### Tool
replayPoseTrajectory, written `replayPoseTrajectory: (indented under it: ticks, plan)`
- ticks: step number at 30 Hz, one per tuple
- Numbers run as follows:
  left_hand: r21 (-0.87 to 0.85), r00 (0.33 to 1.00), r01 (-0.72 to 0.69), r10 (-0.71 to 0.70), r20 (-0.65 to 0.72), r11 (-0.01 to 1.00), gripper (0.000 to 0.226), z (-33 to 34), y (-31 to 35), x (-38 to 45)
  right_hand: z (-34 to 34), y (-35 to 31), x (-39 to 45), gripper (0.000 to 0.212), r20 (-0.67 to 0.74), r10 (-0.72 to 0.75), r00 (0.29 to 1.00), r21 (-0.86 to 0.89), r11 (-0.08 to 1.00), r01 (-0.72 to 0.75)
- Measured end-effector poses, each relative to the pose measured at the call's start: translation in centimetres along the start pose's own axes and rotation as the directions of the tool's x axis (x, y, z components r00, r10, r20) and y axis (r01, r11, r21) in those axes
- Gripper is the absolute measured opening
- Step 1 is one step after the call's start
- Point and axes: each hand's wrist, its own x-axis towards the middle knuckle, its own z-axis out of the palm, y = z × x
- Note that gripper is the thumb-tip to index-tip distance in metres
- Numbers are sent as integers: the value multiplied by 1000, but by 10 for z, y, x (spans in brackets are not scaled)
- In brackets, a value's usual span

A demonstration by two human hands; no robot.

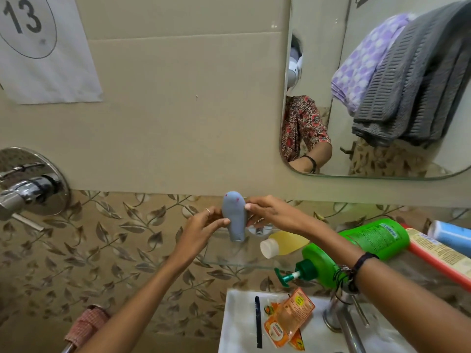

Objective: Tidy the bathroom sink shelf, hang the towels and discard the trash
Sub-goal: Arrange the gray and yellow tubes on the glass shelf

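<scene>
both hands on the blue-grey tube at the glass shelf

the left hand (pixel 204 225) and the right hand (pixel 267 212) meet around a blue-grey tube (pixel 234 216) that stands upright, cap end down, at the left end of the glass shelf (pixel 224 258). the left grip wraps the tube's lower half, thumb across its front, a ring on one finger. the right grip pinches the tube's upper right edge between fingertips and thumb. so both grips are closed on the tube, neither is wide. whether the cap touches the glass cannot be told.

just right of the tube, a small yellow bottle (pixel 283 244) with a white cap lies on its side on the shelf. beside it a green pump bottle (pixel 356 250) also lies flat, its pump head hanging past the shelf's front edge. further right lie a cream and red tube (pixel 438 253) and a light blue bottle (pixel 448 234), partly cut by the frame.

below, on the rim of the white sink (pixel 239 322), rest orange wrappers (pixel 288 322) and a thin dark strip (pixel 258 324). a chrome tap (pixel 341 317) stands to their right, partly behind the right wrist.

in the mirror (pixel 318 47), a lilac checked towel (pixel 364 59) and a grey ribbed towel (pixel 418 80) hang side by side. a pink checked cloth (pixel 86 324) is draped on a bar at lower left.
</scene>
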Motion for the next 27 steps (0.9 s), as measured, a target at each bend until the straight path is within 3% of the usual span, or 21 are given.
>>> replayPoseTrajectory:
  ticks: [9, 16, 18, 20, 22, 23, 25, 27]
  plan:
    - [22, 998, 26, -25, -54, 999, 8, 6, 0, -2, 6, 3, 1, 30, -64, 7, 998, -79, 997, -12]
    - [-45, 996, 11, -15, -87, 999, 26, 16, 5, -12, 6, 2, -7, 24, -88, 87, 992, -94, 991, -95]
    - [-66, 985, 9, -20, -173, 998, 30, 19, 8, -18, 4, -1, -9, 26, -105, 88, 991, -148, 984, -103]
    - [8, 939, -26, 27, -342, 1000, 35, 21, 11, -29, -3, -3, -12, 31, -132, 99, 986, -292, 947, -135]
    - [191, 887, -149, 217, -408, 970, 25, 24, 19, -40, -13, -3, -18, 31, -155, 114, 981, -489, 854, -177]
    - [306, 876, -236, 338, -344, 922, 16, 26, 24, -44, -18, -3, -22, 31, -153, 126, 980, -560, 806, -191]
    - [489, 865, -398, 495, -82, 777, 8, 35, 36, -48, -26, -5, -32, 30, -134, 157, 978, -652, 730, -206]
    - [528, 868, -459, 487, 96, 714, 12, 48, 49, -47, -31, -4, -39, 27, -123, 202, 972, -704, 673, -229]
